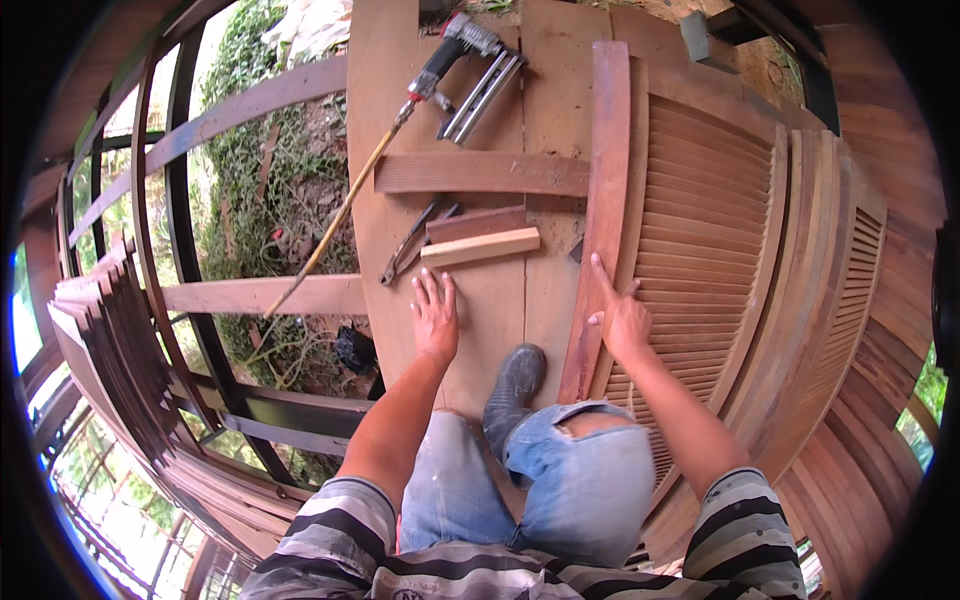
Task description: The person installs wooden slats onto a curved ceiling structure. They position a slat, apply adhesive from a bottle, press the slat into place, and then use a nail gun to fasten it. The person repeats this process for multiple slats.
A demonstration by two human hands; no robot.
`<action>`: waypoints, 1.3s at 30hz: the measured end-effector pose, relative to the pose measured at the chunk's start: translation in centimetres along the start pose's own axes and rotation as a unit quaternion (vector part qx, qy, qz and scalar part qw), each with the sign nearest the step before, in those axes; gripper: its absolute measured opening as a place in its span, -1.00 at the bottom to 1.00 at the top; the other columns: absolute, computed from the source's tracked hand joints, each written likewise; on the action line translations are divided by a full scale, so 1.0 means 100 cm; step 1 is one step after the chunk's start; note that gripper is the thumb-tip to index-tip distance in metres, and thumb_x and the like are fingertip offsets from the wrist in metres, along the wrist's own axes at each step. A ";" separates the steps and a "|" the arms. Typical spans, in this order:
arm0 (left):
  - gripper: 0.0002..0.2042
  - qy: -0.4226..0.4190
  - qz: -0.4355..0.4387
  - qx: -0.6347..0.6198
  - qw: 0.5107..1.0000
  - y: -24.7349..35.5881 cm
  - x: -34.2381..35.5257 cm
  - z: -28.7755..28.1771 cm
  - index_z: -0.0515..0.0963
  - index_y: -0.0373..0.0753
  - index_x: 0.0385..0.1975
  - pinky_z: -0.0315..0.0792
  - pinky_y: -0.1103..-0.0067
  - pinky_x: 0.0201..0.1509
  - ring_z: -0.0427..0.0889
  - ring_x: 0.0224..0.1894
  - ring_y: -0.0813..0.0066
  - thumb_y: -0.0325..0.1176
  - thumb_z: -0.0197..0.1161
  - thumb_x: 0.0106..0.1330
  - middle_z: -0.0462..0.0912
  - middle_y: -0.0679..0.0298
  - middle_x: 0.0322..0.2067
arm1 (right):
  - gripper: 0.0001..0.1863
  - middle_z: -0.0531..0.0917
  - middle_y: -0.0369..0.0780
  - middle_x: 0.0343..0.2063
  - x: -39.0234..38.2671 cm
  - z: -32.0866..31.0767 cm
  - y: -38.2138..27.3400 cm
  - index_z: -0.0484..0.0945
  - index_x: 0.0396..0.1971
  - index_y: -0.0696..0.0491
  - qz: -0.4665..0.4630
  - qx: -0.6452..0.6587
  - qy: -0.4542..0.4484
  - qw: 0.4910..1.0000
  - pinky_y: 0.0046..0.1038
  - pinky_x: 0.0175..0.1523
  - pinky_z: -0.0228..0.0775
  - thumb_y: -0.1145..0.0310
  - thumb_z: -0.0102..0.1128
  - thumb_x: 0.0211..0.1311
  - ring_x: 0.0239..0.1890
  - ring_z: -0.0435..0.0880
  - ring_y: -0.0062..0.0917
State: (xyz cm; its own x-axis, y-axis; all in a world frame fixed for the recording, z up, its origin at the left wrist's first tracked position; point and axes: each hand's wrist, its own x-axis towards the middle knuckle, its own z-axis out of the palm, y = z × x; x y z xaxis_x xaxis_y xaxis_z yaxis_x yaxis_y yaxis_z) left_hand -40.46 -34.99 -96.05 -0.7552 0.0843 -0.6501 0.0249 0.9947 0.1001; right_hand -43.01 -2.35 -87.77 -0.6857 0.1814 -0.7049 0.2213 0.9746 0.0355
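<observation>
My left hand (436, 318) is open, its fingers stretched toward a short pale wood strip (480, 246), with a small gap between them. Behind that strip lies a short reddish-brown wood block (476, 224), and a pair of pincers (403, 255) rests to its left. My right hand (625, 322) holds nothing. Its index finger points forward and touches a long reddish board (600, 200), with the thumb apart. This board runs along the left edge of a louvered wooden panel (700, 230).
A nail gun (455, 65) with a yellowish hose (345, 212) lies at the far side of the planks. A short board (480, 173) crosses in front of it. More louvered panels (825, 260) lean at right. Open framing (260, 295) over weedy ground is at left, beside stacked slats (110, 350).
</observation>
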 end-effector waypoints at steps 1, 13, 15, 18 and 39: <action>0.09 0.004 -0.009 0.019 1.000 0.001 0.004 0.000 -0.02 -0.19 0.64 0.44 0.02 0.49 0.02 0.64 -0.31 -0.40 0.57 0.14 -0.12 -0.20 0.64 | 0.33 0.37 0.44 0.34 0.000 -0.001 0.000 -0.32 0.63 -0.77 0.000 0.006 -0.008 1.000 -0.04 -0.04 0.71 0.09 0.60 0.13 -0.10 0.79 0.19; -0.53 0.099 0.012 0.246 0.964 -0.005 0.047 0.042 0.38 -0.23 0.32 0.64 0.09 0.25 0.70 0.11 -0.38 -0.39 0.23 0.43 0.43 -0.27 0.25 | -0.03 0.43 0.39 0.32 0.010 -0.009 0.038 -0.24 0.60 -0.86 -0.100 0.078 -0.050 0.991 -0.09 0.17 0.63 0.11 0.21 0.47 0.02 0.81 0.03; -0.55 0.057 0.014 0.205 0.977 0.003 0.058 0.024 0.42 -0.20 0.27 0.70 0.10 0.12 0.74 0.11 -0.28 -0.39 0.27 0.39 0.52 -0.21 0.22 | -0.11 0.55 0.31 0.22 0.015 0.016 0.049 -0.20 0.61 -0.84 -0.131 0.062 0.021 0.989 -0.08 0.19 0.60 0.00 0.12 0.49 0.03 0.79 0.03; -0.68 -0.043 0.078 0.107 0.990 0.024 0.056 0.001 0.55 -0.17 0.10 0.70 0.12 0.09 0.78 0.09 -0.11 -0.36 0.29 0.37 0.67 -0.09 0.09 | -0.19 0.71 0.17 0.05 0.016 0.038 0.062 -0.11 0.62 -0.78 -0.146 0.074 0.072 0.984 -0.07 0.22 0.57 -0.12 0.05 0.50 0.03 0.77 0.07; -0.59 -0.148 0.240 -0.521 0.805 0.210 0.252 -0.051 0.56 -0.43 0.18 0.73 0.32 0.09 0.76 0.02 0.21 -0.40 0.47 0.42 0.73 0.08 0.06 | -0.56 0.76 -0.12 0.00 0.005 0.087 0.034 0.63 0.32 -0.40 -0.042 0.279 0.202 0.938 -0.09 0.50 0.34 0.10 -0.06 0.58 0.14 0.71 -0.12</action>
State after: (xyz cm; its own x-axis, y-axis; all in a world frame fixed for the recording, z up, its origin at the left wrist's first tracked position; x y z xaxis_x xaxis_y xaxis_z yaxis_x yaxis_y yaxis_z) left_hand -62.25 -12.33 -106.49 -0.6292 0.6087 -0.4833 -0.4122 0.2659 0.8715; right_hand -36.58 -0.12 -94.16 -0.8989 0.2519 -0.3585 0.4056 0.7880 -0.4632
